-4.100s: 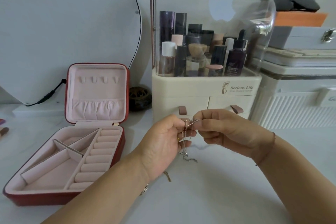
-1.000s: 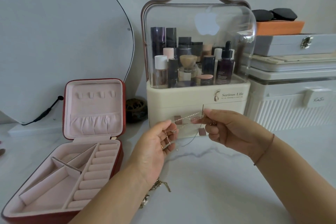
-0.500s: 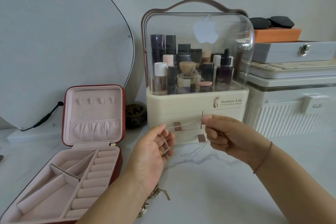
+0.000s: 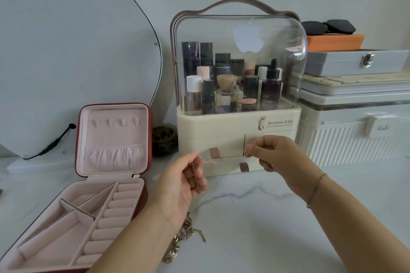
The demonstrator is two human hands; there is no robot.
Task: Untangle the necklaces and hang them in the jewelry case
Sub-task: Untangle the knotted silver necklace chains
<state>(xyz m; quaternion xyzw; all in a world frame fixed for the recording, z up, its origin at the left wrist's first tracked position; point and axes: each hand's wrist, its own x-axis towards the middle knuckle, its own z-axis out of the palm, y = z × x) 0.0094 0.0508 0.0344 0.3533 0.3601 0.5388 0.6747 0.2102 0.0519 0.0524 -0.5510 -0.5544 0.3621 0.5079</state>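
A thin silver necklace (image 4: 221, 162) stretches in the air between my two hands, in front of the cream organizer. My left hand (image 4: 182, 184) pinches its left end with thumb and fingers. My right hand (image 4: 273, 155) pinches the right end. A heap of gold chain jewelry (image 4: 184, 237) lies on the table under my left wrist, partly hidden by my forearm. The red jewelry case (image 4: 77, 184) stands open at the left, pink inside, with small hooks (image 4: 115, 122) in a row on its raised lid and nothing hanging from them.
A cream cosmetics organizer (image 4: 239, 131) with a clear dome stands behind my hands. White and grey boxes (image 4: 355, 117) are stacked at the right. A curved mirror (image 4: 77, 51) leans on the wall at the left, and a small dark bowl (image 4: 164, 139) sits beside the case.
My hands have drawn apart sideways, pulling the silver chain out from a dangling bunch into a nearly straight line. The view has tilted up a little.
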